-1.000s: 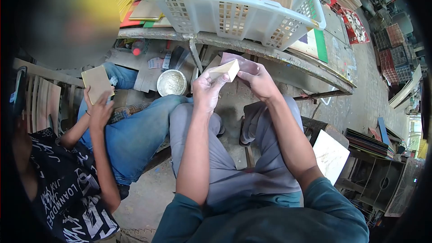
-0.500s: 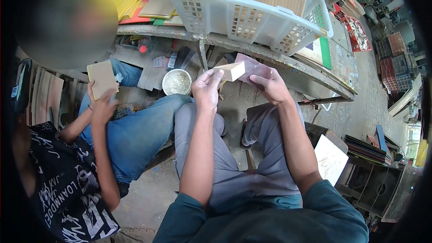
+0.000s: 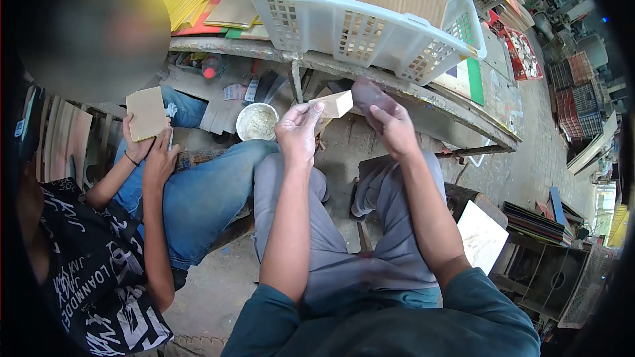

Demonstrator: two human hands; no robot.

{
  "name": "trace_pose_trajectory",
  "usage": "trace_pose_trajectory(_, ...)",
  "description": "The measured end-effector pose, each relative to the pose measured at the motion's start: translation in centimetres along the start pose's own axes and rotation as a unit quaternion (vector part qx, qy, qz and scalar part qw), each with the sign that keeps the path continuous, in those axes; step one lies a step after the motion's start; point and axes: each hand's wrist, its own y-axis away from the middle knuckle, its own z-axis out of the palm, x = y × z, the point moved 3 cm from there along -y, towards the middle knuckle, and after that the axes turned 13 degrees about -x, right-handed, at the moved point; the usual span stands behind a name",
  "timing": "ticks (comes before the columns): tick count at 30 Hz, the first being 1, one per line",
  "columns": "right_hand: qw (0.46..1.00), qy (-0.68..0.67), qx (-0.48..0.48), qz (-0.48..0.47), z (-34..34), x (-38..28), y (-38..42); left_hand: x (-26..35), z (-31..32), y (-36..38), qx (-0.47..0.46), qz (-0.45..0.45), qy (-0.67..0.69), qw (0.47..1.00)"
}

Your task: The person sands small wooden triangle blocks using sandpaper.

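My left hand (image 3: 297,133) pinches a small pale wooden block (image 3: 336,104) between thumb and fingers, its end face turned to the right. In my right hand (image 3: 397,131) is a limp, dark reddish-brown sheet of sandpaper (image 3: 370,96), gripped under the thumb and bent. A narrow gap separates the sheet from the block's right end. Both hands are raised above my knees, in front of the bench edge. Close to my left hand, a white bucket (image 3: 258,121) holds pale powdery filler.
On the left, a seated co-worker (image 3: 155,158) holds a flat tan board (image 3: 147,114). A white plastic basket (image 3: 370,33) with cardboard in it stands on the worn bench (image 3: 456,104) ahead. A white panel (image 3: 481,235) leans by my right knee.
The sandpaper has swung from beside the block to slightly right of it, showing its darker side. The block has shifted slightly left. The co-worker's lower hand has moved to the board's bottom edge.
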Motion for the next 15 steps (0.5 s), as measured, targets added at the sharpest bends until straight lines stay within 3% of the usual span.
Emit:
trace_pose_trajectory(2, 0.998, -0.02, -0.055, 0.035, 1.0, 1.0, -0.5, -0.1, 0.8, 0.0, -0.02, -0.008, 0.001, 1.0)
trace_pose_trajectory(6, 0.999, 0.053, 0.008, 0.005, 2.5, 1.5, -0.6, -0.2, 2.2, 0.4, -0.011, 0.0, 0.031, 0.999)
trace_pose_trajectory(10, 0.996, 0.071, 0.055, -0.025, 3.0, 1.7, -0.4, -1.1, 3.0, 0.9, -0.027, 0.097, -0.048, 0.994)
trace_pose_trajectory(12, 0.996, 0.067, 0.055, -0.034, 2.1, 2.4, -0.7, -1.4, 3.4, 1.0, -0.024, 0.15, -0.024, 0.988)
trace_pose_trajectory(15, 0.994, 0.077, 0.074, -0.032, 2.7, 1.7, -0.6, -0.9, 3.4, 1.3, -0.017, 0.151, -0.09, 0.984)
